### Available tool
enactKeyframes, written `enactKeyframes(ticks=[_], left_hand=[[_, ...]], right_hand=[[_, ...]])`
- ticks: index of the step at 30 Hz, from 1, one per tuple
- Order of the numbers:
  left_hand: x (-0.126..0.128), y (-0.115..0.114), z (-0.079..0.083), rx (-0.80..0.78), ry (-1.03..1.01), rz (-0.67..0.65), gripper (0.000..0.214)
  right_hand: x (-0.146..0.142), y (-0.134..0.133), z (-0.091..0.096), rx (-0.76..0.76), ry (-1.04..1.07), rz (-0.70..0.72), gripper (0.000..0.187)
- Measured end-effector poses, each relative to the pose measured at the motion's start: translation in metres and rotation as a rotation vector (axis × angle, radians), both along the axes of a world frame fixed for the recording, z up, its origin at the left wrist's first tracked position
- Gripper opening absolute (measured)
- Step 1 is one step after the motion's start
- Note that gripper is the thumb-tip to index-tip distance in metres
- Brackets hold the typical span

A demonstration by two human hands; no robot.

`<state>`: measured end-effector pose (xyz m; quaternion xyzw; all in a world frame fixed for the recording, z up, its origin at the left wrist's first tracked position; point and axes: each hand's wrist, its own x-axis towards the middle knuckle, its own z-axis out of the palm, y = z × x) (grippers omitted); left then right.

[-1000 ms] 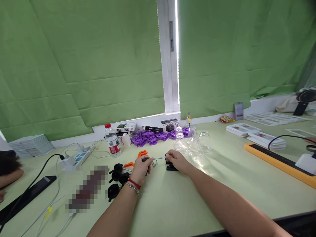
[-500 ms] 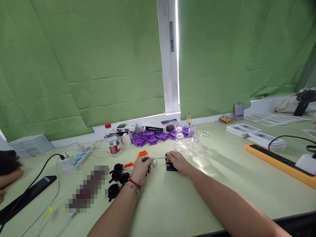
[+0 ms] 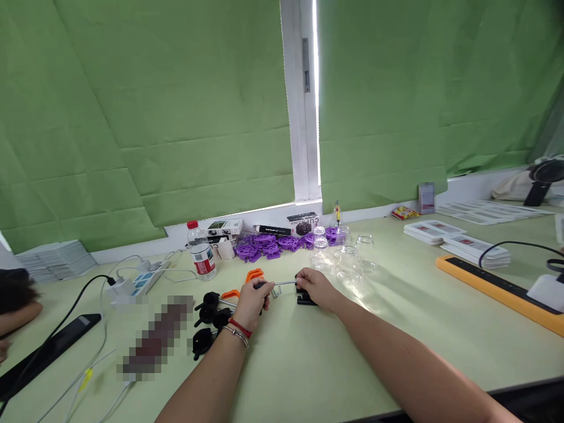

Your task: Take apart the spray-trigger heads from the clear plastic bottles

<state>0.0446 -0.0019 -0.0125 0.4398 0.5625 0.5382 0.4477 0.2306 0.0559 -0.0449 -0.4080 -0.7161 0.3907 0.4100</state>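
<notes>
My left hand (image 3: 252,302) is closed round a black handle with a metal spring and thin rod (image 3: 282,285) sticking out to the right. My right hand (image 3: 316,288) is closed on a small black part (image 3: 303,299) at the rod's far end, resting on the pale green table (image 3: 335,364). Black and orange clamp pieces (image 3: 214,314) lie just left of my left hand, and an orange piece (image 3: 254,273) lies behind it. A red cord and a bracelet sit on my left wrist.
Clear glass jars (image 3: 348,261) stand behind my right hand, purple plastic parts (image 3: 268,245) and a water bottle (image 3: 200,251) further back. A power strip with cables (image 3: 138,282) and a dark tablet (image 3: 48,349) lie left. An orange-edged tray (image 3: 497,285) lies right. Another person's arm (image 3: 15,314) shows at the left edge.
</notes>
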Motion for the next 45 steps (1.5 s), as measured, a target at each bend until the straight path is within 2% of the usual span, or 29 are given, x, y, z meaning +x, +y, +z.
enactKeyframes(ticks=[22, 45], left_hand=[[-0.0005, 0.0012, -0.0025, -0.005, -0.011, 0.001, 0.037], [-0.0009, 0.0014, -0.0027, 0.008, 0.005, 0.0, 0.036]], right_hand=[[0.0003, -0.0032, 0.0024, -0.039, -0.087, 0.0, 0.019], [-0.0002, -0.0014, -0.001, -0.053, -0.054, 0.02, 0.016]])
